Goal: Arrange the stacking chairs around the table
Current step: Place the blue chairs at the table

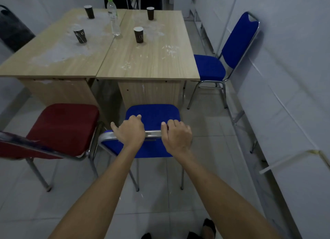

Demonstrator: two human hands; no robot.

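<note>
A blue stacking chair (pixel 153 114) stands in front of me, its seat facing the near edge of the wooden table (pixel 146 60). My left hand (pixel 131 131) and my right hand (pixel 176 135) both grip the chrome top rail of its backrest. A red chair (pixel 64 128) stands to its left at the same table edge. A second blue chair (pixel 210 67) sits at the table's right side, its back against the wall.
On the table stand several dark paper cups (pixel 138 34) and a clear plastic bottle (pixel 113 17). A white wall (pixel 285 78) with a loose rail runs close along the right. A dark object (pixel 12 29) stands at the far left. The floor is white tile.
</note>
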